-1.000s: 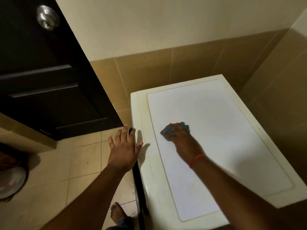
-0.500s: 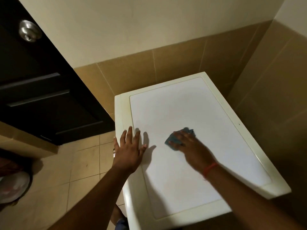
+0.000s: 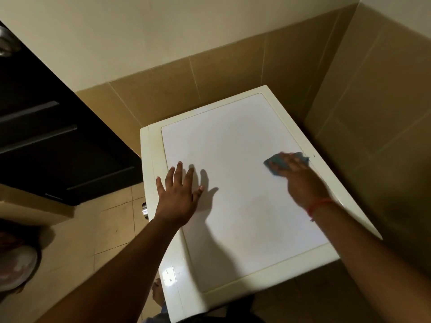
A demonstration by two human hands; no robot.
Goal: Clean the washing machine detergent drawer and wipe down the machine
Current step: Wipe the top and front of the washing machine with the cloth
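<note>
The washing machine (image 3: 245, 206) is seen from above, its white top panel bordered by a cream rim, standing in a corner of tan tiled wall (image 3: 210, 89). A blue cloth (image 3: 276, 163) is pressed flat against the panel by the right hand (image 3: 300, 180), near the machine's right edge and toward its back half. The fingers of that hand are laid over the cloth, slightly spread and extended; no pinching can be made out, though the hand is blurred by motion. Half a second earlier the cloth was held near the middle of the panel, so a stroke has been carried across to the right side. The left hand (image 3: 177, 197) is spread flat, fingers apart and holding nothing, on the panel's left part just inside the rim; a second ago it was placed further out over the machine's left edge, and has since been shifted inward, apparently as a brace.

The wiping of the top is judged to be under way, with the central strip covered and the back and front portions probably still to be passed over. The detergent drawer is not visible from this angle. To the left of the machine a dark door (image 3: 46, 136) and tiled floor (image 3: 112, 229) are seen.
</note>
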